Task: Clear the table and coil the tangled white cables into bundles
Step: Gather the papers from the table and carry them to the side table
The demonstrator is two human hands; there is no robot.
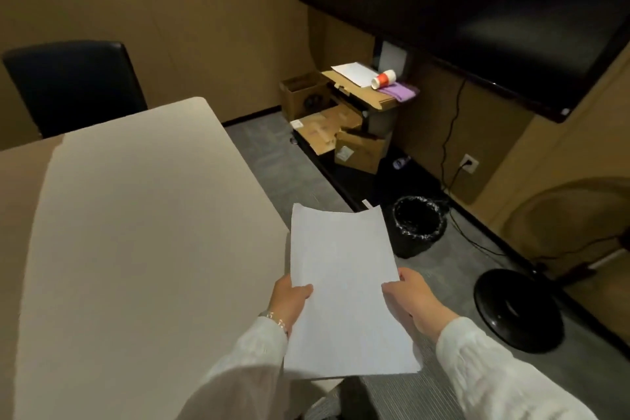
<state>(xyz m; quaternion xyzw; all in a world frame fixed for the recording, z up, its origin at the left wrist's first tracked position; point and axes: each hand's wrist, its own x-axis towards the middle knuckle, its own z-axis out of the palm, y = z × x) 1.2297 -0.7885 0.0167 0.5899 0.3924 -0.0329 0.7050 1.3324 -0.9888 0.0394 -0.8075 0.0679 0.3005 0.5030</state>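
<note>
Left hand (289, 297) pinching the left edge of the paper sheets (344, 283), thumb on top; right hand (414, 303) gripping the right edge. Held past the right edge of the surface (136, 232), over open grey floor (443, 368). At 2 o'clock, one black bin (419, 225); at 3 o'clock, one round black base (518, 310). At 12 o'clock, cardboard boxes (341, 123), one red-and-white cup (384, 78) lying on its side. At 10 o'clock, one dark chair (75, 85). No legible writing. No white cables in sight.
</note>
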